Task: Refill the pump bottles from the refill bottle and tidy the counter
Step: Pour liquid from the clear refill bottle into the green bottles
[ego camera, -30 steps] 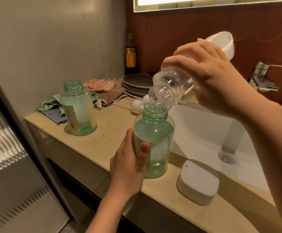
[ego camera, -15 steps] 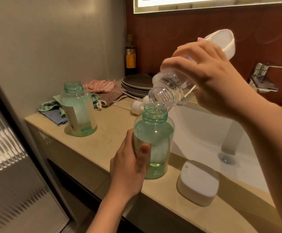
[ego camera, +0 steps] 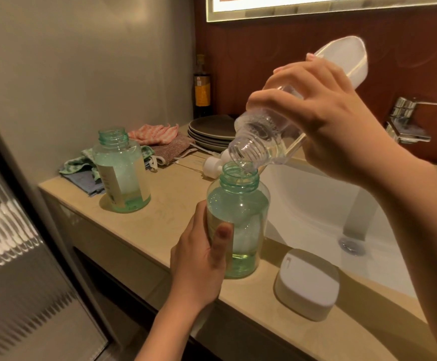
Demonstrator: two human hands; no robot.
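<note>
Right hand [ego camera: 337, 126] grips the tilted refill bottle [ego camera: 264, 136], left hand [ego camera: 201, 267] grips a green pump bottle [ego camera: 240, 204]; rear bottle label [ego camera: 117, 183] unreadable

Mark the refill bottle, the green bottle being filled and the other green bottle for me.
refill bottle [ego camera: 253, 142], head view, on its clear threaded neck.
green bottle being filled [ego camera: 243, 212], head view, on its upper body.
other green bottle [ego camera: 123, 168], head view, on its mid body.
</note>
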